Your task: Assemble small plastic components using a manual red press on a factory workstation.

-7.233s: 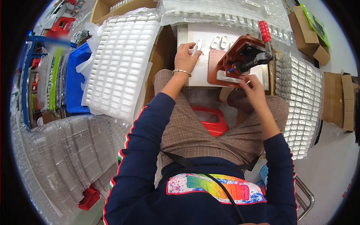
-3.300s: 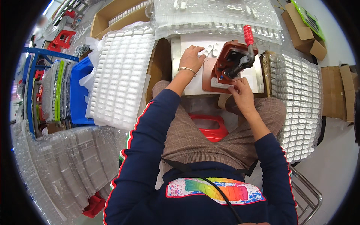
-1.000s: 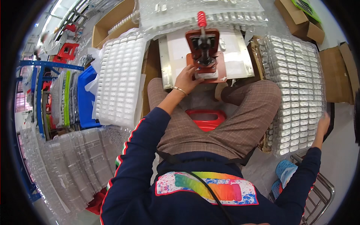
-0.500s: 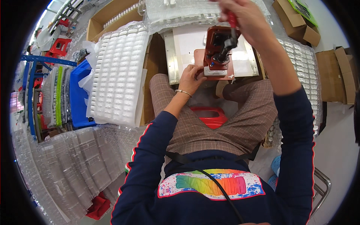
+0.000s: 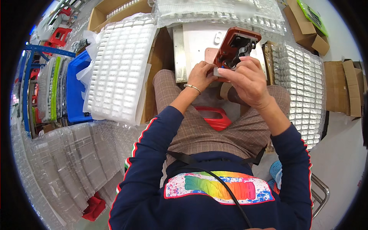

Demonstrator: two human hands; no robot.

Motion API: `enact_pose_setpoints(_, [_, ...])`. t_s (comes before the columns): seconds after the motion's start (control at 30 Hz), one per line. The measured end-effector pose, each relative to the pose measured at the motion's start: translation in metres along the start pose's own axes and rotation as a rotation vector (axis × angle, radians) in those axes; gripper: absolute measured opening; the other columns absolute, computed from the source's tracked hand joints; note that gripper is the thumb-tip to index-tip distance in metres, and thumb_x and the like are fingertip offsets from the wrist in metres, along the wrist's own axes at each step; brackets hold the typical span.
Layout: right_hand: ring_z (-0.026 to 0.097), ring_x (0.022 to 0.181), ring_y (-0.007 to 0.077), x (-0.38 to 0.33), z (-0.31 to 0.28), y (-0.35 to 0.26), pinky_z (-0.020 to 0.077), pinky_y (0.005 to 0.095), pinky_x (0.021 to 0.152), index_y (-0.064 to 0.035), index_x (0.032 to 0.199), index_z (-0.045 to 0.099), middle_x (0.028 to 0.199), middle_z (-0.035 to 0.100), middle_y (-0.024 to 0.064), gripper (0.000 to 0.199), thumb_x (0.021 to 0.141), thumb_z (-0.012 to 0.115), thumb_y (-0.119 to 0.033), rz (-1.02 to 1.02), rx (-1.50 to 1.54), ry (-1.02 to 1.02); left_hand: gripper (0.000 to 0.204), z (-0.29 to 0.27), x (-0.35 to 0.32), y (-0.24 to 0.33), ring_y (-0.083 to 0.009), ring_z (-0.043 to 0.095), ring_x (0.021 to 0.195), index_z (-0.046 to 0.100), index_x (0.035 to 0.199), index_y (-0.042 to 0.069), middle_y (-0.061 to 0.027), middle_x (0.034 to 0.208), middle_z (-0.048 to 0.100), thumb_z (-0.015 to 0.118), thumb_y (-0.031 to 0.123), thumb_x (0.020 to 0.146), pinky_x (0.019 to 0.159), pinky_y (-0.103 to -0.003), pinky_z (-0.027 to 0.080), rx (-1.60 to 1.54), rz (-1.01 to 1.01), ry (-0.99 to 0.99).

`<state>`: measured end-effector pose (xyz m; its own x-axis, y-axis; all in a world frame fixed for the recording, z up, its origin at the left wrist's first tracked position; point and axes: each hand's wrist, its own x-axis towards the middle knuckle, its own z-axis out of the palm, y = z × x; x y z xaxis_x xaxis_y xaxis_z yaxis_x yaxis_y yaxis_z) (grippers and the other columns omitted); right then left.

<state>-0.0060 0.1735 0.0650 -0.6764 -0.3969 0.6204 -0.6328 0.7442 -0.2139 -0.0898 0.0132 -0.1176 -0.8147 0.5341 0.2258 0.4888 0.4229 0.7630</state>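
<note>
A reddish-brown hand press (image 5: 236, 35) with a black lever linkage (image 5: 245, 50) stands on a pale board (image 5: 193, 38) in front of my knees. My left hand (image 5: 202, 78) is at the press's near left corner, its thumb and fingers pinched on a small whitish piece (image 5: 216, 72). From the right, my right hand (image 5: 249, 80) reaches in, a digit against the same piece and its other fingers curled beside the linkage. My fingers partly hide the piece. Behind the press, a small white moulded part (image 5: 217, 37) lies on the board.
Trays of white parts (image 5: 119, 73) are stacked at the left, with more trays (image 5: 303, 92) at the right and clear-wrapped ones (image 5: 218, 13) behind. A blue bin (image 5: 78, 90) and plastic-wrapped stacks (image 5: 76, 165) stand farther left. Cardboard boxes (image 5: 337, 86) stand at the far right.
My right hand has let go of the press's red-handled lever and come down to the press's near side. My left hand has shifted slightly right. The press now looks turned and tilted to the right.
</note>
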Motion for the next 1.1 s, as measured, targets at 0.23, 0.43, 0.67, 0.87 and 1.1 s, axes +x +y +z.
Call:
enact_pose_setpoints(0.23, [0.046,0.056,0.0081,0.076,-0.052,0.062,0.0447,0.027,0.064,0.001,0.116,0.063,0.069,0.051,-0.0029,0.026,0.1,0.054,-0.017,0.657,0.955,0.343,0.041,-0.004,0.004,0.011,-0.0304,0.056,0.091,0.068,0.106,0.013,-0.009,0.094,0.059,0.081,0.019,0.068,0.083,-0.04,0.048,-0.002,-0.023,-0.065])
enact_pose_setpoints(0.43, [0.057,0.07,0.0137,0.027,0.009,0.133,0.0472,0.0301,0.071,0.0001,0.112,0.064,0.083,0.061,0.001,0.027,0.099,0.054,-0.021,1.032,0.804,0.52,0.044,-0.003,0.002,0.017,-0.03,0.056,0.085,0.066,0.111,0.011,-0.01,0.089,0.056,0.081,0.02,0.071,0.077,-0.04,0.048,0.129,0.064,0.025])
enact_pose_setpoints(0.67, [0.058,0.076,0.0188,-0.119,0.079,0.041,0.0474,0.0317,0.069,-0.0023,0.102,0.065,0.091,0.06,0.0091,0.019,0.084,0.069,-0.01,1.128,0.355,-0.054,0.044,-0.014,0.002,0.014,-0.0317,0.056,0.089,0.066,0.107,0.013,-0.0097,0.094,0.058,0.081,0.018,0.067,0.081,-0.042,0.047,0.128,0.012,-0.005])
enact_pose_setpoints(0.87, [0.058,0.077,0.0213,-0.111,0.098,0.053,0.0476,0.0331,0.07,-0.0005,0.095,0.06,0.091,0.052,0.0082,0.017,0.082,0.07,-0.005,0.87,0.407,0.07,0.033,-0.036,0.033,-0.017,-0.0176,0.062,0.082,0.069,0.108,0.01,-0.0065,0.095,0.064,0.077,0.015,0.077,0.073,-0.03,0.051,-0.445,-0.109,-0.319])
enact_pose_setpoints(1.1, [0.062,0.089,0.0254,-0.117,-0.01,0.081,0.0493,0.035,0.078,-0.0029,0.091,0.061,0.104,0.06,0.0089,0.01,0.084,0.067,-0.003,0.927,0.263,-0.149,0.025,-0.005,0.123,-0.008,-0.0231,0.065,0.092,0.07,0.106,0.008,-0.0096,0.104,0.067,0.065,0.008,0.082,0.081,-0.033,0.052,-0.023,0.037,-0.06])
